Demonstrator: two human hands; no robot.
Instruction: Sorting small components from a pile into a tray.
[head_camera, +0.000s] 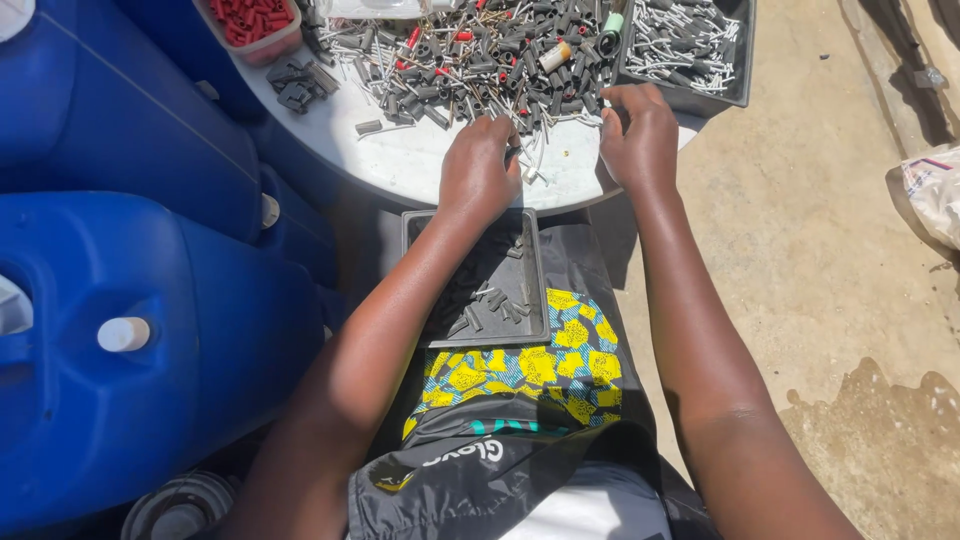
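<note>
Now, far left, two big blue plastic drums (120, 330) crowd the edge of the round white tabletop (420, 165). A small clear tub of red sleeves (250, 22) sits at the table's back-left, a few dark clips (297, 82) beside it. Across the middle sprawls the heap of short black tubes and thin silver pins (480, 60), lying every which way, no common axis. Left hand (478, 168) is curled knuckles-up at the heap's near edge, fingertips tucked among the pieces; whether it pinches one, can't tell. Below it, on the lap, a shallow black rectangular tray (415, 225) holds a few loose dark tubes, long side running away from the body. Right hand (640, 135) is bent over too, fingers on the table at the corner of a black bin of silver pins (690, 45); grip hidden. Right again, sunlit concrete floor (830, 250) with a damp patch.
</note>
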